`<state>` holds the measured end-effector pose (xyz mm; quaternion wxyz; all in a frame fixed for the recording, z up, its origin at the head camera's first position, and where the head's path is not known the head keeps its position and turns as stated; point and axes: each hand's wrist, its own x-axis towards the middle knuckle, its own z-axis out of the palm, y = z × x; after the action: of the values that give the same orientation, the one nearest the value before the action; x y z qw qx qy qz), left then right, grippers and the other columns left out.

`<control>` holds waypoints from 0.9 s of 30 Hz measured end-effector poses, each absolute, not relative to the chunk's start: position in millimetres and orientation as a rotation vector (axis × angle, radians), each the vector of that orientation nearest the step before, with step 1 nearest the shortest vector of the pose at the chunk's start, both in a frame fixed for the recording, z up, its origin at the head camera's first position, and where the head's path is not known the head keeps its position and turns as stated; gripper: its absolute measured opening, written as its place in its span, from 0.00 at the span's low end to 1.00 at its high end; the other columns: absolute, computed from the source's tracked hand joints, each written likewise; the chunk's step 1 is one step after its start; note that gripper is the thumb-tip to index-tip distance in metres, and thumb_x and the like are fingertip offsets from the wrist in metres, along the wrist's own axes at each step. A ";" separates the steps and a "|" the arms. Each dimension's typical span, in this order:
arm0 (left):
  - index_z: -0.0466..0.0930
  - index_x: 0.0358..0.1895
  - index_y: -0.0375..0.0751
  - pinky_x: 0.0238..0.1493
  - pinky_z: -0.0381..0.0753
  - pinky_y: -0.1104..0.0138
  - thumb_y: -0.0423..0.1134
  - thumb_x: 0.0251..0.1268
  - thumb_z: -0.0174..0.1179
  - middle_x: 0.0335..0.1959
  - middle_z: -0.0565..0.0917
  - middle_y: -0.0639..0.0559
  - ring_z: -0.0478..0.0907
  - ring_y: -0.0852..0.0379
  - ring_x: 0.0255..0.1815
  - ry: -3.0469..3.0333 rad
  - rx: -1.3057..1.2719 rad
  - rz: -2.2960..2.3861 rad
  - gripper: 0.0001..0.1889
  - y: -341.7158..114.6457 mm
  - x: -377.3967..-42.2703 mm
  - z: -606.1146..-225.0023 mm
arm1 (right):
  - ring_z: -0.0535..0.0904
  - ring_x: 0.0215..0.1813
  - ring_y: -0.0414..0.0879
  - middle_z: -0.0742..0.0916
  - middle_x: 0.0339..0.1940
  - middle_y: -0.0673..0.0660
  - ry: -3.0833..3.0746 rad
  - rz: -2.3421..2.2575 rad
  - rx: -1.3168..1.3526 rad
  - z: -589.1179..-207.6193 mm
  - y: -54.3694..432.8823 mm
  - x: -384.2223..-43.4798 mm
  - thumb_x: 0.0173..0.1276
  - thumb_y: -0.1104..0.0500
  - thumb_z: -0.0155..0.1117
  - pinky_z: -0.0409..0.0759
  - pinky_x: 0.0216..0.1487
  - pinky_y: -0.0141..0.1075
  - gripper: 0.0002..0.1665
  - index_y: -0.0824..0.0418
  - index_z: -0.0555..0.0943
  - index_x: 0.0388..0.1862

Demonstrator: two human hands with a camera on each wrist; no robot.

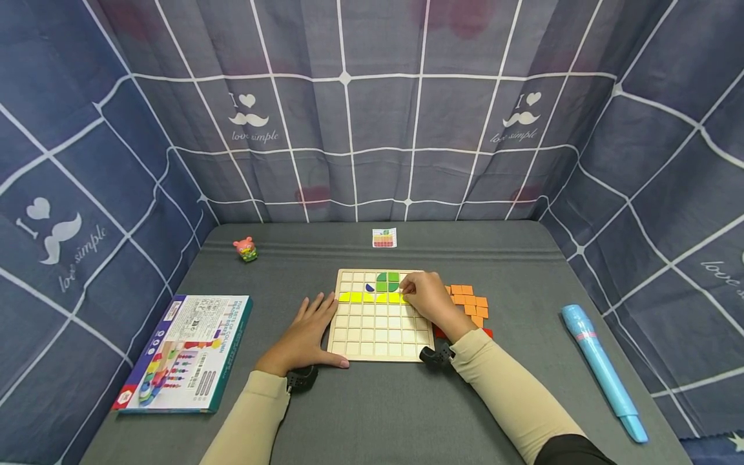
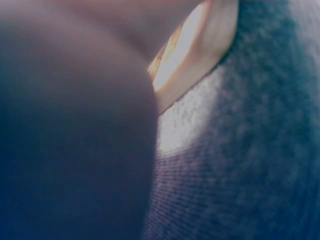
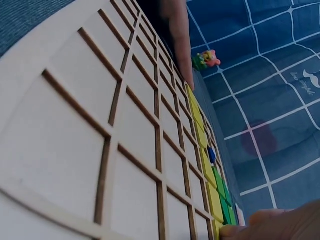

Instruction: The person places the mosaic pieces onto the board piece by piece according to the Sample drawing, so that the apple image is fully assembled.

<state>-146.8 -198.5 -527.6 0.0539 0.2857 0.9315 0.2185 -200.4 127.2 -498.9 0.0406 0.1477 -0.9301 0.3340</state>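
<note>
A wooden grid board (image 1: 380, 336) lies on the grey table. Yellow square tiles (image 1: 354, 297) form a row across it, with green tiles (image 1: 382, 285) and a dark blue half-round piece (image 1: 369, 288) above that row. My left hand (image 1: 308, 332) rests with spread fingers along the board's left edge, thumb at the lower corner. At the right end of the row, my right hand (image 1: 427, 297) pinches a yellow tile (image 3: 217, 228), largely hidden behind the fingers in the head view. The left wrist view is mostly filled by blurred skin beside the board edge (image 2: 200, 75).
Orange tiles (image 1: 467, 300) lie right of the board, red tiles (image 1: 487, 333) partly under the right wrist. Behind the board is a small pattern card (image 1: 384, 237). A pig figurine (image 1: 246, 249) and a game box (image 1: 186, 355) are left; a light blue marker-shaped object (image 1: 604, 371) lies right.
</note>
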 end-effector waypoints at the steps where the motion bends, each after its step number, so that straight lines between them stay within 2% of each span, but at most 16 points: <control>1: 0.49 0.86 0.35 0.80 0.32 0.42 0.82 0.40 0.72 0.86 0.49 0.40 0.40 0.38 0.85 2.828 0.865 0.662 0.76 -198.3 -146.9 -527.7 | 0.85 0.37 0.45 0.89 0.33 0.49 -2.849 1.029 0.446 -499.3 127.8 -199.7 0.64 0.71 0.76 0.85 0.42 0.41 0.10 0.63 0.90 0.42; 5: 0.49 0.86 0.36 0.80 0.32 0.43 0.83 0.40 0.70 0.86 0.48 0.41 0.39 0.39 0.85 2.826 0.854 0.647 0.76 -198.2 -147.4 -528.7 | 0.85 0.39 0.46 0.90 0.35 0.49 -2.846 1.051 0.436 -501.4 132.5 -198.4 0.66 0.70 0.76 0.85 0.44 0.42 0.11 0.63 0.90 0.46; 11: 0.48 0.86 0.36 0.80 0.30 0.44 0.84 0.40 0.70 0.86 0.47 0.42 0.38 0.40 0.86 2.829 0.847 0.644 0.76 -198.5 -148.3 -530.2 | 0.85 0.38 0.44 0.89 0.34 0.49 -2.791 1.069 0.446 -504.1 144.5 -198.4 0.68 0.68 0.76 0.85 0.43 0.42 0.09 0.62 0.90 0.46; 16: 0.46 0.86 0.38 0.80 0.29 0.45 0.83 0.40 0.70 0.87 0.47 0.43 0.38 0.41 0.86 2.825 0.839 0.645 0.76 -198.2 -147.5 -530.0 | 0.86 0.41 0.47 0.91 0.38 0.52 -2.749 1.134 0.416 -497.4 157.0 -197.7 0.71 0.66 0.74 0.85 0.45 0.45 0.09 0.64 0.90 0.49; 27: 0.48 0.86 0.34 0.80 0.32 0.41 0.83 0.41 0.70 0.86 0.49 0.39 0.41 0.37 0.85 2.835 0.905 0.691 0.76 -199.8 -147.4 -531.0 | 0.87 0.41 0.51 0.91 0.40 0.56 -2.718 1.144 0.280 -484.2 204.3 -210.7 0.71 0.66 0.74 0.85 0.45 0.48 0.10 0.66 0.89 0.50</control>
<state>-147.4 -199.8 -531.0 0.0433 0.2961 0.9271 0.2258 -210.7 204.3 -484.2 0.0897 0.0940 -0.9139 0.3847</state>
